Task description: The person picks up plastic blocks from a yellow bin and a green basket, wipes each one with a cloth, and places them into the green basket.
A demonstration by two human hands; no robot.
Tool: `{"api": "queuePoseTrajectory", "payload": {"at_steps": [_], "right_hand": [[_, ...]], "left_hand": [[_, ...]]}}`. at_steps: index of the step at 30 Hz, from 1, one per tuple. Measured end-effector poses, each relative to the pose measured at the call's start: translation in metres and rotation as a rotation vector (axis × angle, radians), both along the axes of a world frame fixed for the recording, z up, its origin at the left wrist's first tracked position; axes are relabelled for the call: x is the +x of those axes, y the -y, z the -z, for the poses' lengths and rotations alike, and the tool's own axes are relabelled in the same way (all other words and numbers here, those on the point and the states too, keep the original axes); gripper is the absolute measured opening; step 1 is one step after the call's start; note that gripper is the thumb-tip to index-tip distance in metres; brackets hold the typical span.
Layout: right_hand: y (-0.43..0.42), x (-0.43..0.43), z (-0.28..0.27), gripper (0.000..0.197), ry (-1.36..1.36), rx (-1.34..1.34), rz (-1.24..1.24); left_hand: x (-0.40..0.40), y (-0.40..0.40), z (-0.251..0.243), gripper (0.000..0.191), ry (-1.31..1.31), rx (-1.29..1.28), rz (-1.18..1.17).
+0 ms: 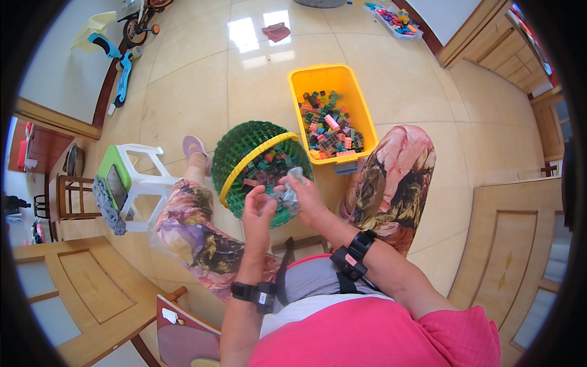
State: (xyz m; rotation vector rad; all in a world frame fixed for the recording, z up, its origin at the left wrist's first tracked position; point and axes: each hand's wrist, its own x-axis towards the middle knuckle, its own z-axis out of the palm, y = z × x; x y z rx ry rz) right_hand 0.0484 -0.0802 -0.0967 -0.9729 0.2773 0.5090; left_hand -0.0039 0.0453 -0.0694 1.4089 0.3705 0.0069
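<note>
A crumpled grey-blue cloth (290, 195) is gripped in my right hand (309, 202), over the near rim of a green woven basket (231, 142). My left hand (257, 218) is right beside the cloth, fingers curled; whether it pinches a small piece is too unclear to tell. Inside the basket lie many toy building blocks (270, 165), mostly green, dark and pink. The basket's yellow handle (254, 158) arches across its opening. Just beyond, to the right, a yellow plastic bin (362, 114) holds more building blocks (328, 124) in mixed colours.
To the left stands a white and green plastic stool (140, 158) with a grey cloth (107, 204) draped on it. A blue scooter (123, 78) leans near the wall. Farther off are a dark red cloth (276, 32) and a tray of toys (399, 23). My knees flank the basket.
</note>
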Motion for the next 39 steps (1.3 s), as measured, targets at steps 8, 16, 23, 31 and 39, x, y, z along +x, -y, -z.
{"api": "queuePoseTrajectory", "payload": {"at_steps": [8,16,23,31,39], "right_hand": [[0.005,0.007,-0.007,0.033,-0.135,0.125,0.235],[-0.001,-0.005,0.005,0.022,0.203,-0.151,-0.154],[-0.003,-0.003,0.014,0.021,0.257,-0.366,-0.04],[0.005,0.008,0.022,0.029,0.075,-0.376,0.176],[-0.001,0.007,-0.001,0.031,0.238,-0.462,0.164]], "left_hand": [[0.002,-0.008,0.005,0.056,0.086,0.377,-0.019],[0.003,0.0,-0.016,0.058,0.107,0.529,0.049],[0.002,0.0,-0.004,0.043,-0.021,0.036,0.015],[0.001,0.001,-0.004,0.052,-0.011,0.141,0.017],[0.001,-0.006,0.011,0.054,0.04,0.357,-0.006]]}}
